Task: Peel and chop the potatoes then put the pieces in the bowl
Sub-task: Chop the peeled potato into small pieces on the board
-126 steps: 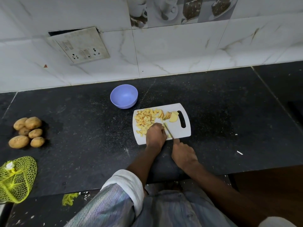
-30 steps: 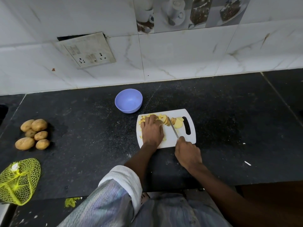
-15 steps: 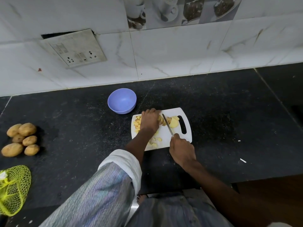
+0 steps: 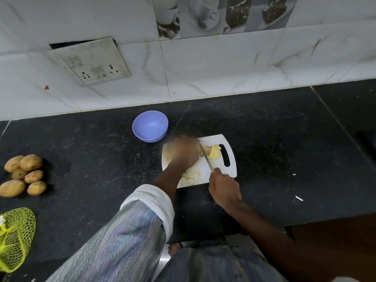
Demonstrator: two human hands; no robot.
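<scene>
Dim, flat indoor light; left hand (image 4: 186, 152) smears with motion blur, wall tiles (image 4: 203, 68) bow at wide-angle edges, table (image 4: 284, 139) dark.

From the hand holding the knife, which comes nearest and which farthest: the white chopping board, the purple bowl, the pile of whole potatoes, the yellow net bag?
Measured from the right hand in the head view:
1. White plastic chopping board, just ahead of it.
2. Purple plastic bowl, ahead and to the left.
3. Pile of unpeeled brown potatoes, far left on the counter.
4. Yellow net bag, far left at the counter's near edge, only slightly farther.
</scene>
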